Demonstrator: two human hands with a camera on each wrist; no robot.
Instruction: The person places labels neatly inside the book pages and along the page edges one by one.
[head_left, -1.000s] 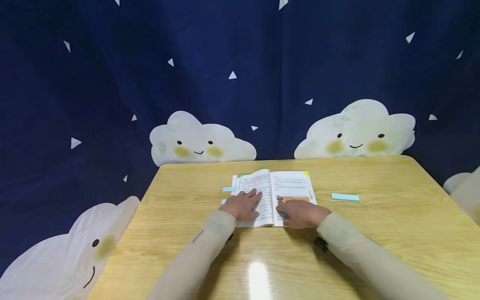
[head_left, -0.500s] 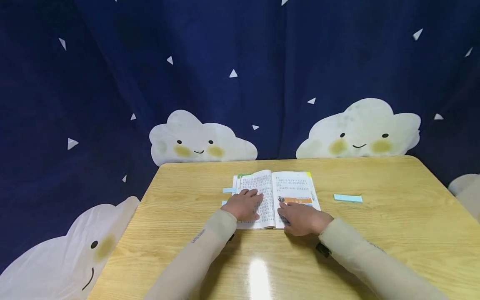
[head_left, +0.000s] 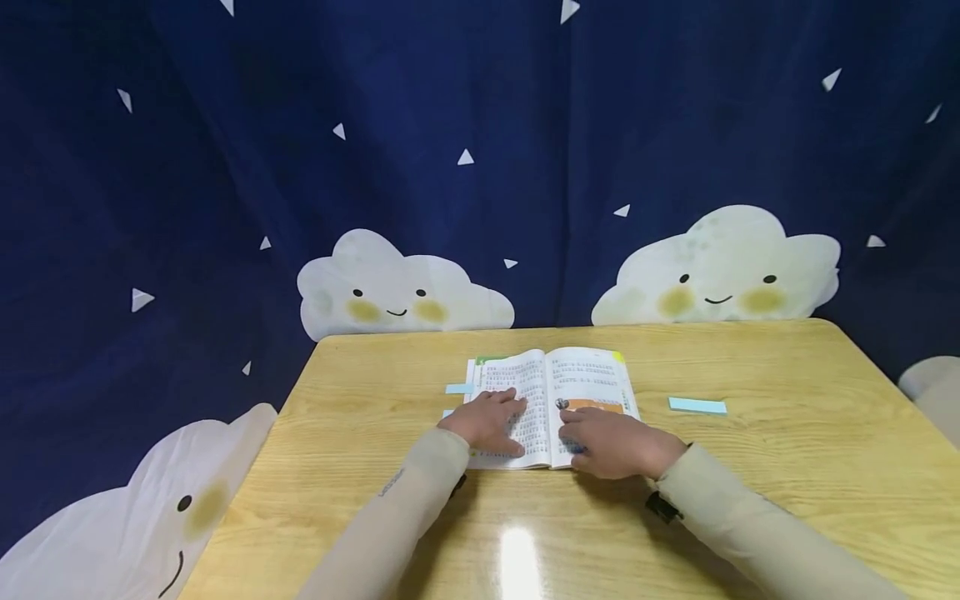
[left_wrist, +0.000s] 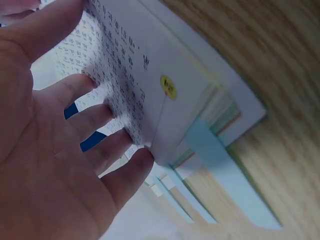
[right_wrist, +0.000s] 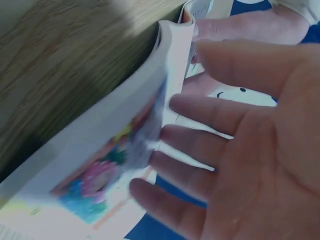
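An open book (head_left: 585,371) lies near the middle of the table, with printed text on both pages. My left hand (head_left: 491,421) rests on the left page with its fingers spread; in the left wrist view its fingertips touch the paper. On the right page, my right hand (head_left: 618,442) lies with fingers stretched toward the spine, below an orange band. The right wrist view has a colourful picture (right_wrist: 97,182) on the page beside the extended fingers. Light blue sticky tabs (left_wrist: 235,175) stick out of the book's left edge. Neither hand grips anything.
A light blue strip, seemingly a pad of sticky tabs (head_left: 697,406), lies on the wooden table (head_left: 780,467) right of the book. Behind the table hangs a dark blue curtain (head_left: 420,108) with clouds and white triangles.
My right hand has slid slightly right and toward me on its page. The right page now curves up more near the spine. My left hand stays on the left page.
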